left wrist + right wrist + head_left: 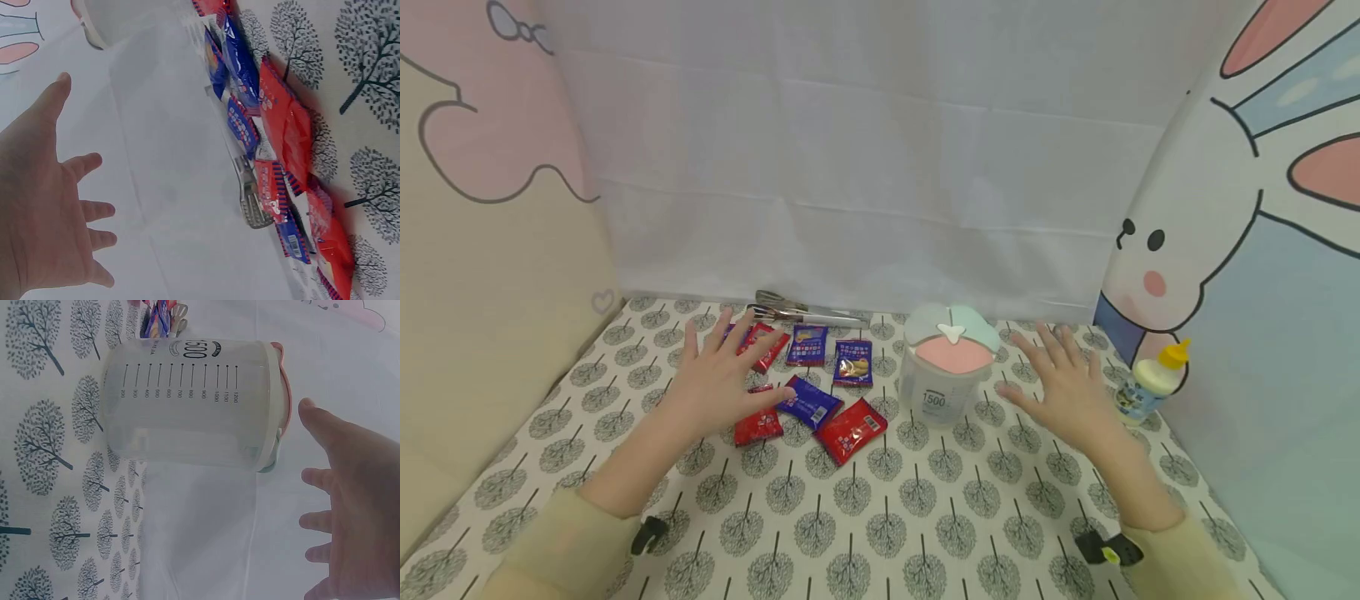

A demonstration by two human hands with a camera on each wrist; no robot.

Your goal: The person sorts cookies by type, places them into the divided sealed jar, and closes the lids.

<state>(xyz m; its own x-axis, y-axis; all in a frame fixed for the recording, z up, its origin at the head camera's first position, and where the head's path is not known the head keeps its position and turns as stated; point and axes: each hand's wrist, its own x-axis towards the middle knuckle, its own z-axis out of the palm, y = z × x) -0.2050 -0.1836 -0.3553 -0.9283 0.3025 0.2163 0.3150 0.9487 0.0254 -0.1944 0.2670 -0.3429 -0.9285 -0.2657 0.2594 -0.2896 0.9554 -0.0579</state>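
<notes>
My left hand [718, 383] is spread over the snack packets with straight fingers and holds nothing. Around it lie several small packets, among them a red packet [852, 430], a blue packet [810, 403] and a blue packet with a food picture [853, 363]. My right hand [1067, 387], fingers also spread, holds nothing and is nearest to a clear plastic container [942, 396]. That container stands upright, marked 1500, under a lid [958, 354] in pink, mint and grey. The right wrist view shows its printed scale, with my thumb apart from the lid.
Metal utensils [820, 317], one with a slotted head [255, 209], lie behind the packets. At the right edge stands a bottle [1144, 392] with a yellow nozzle. A tree-patterned cloth [865, 542] covers the table, and a white curtain [850, 167] hangs behind.
</notes>
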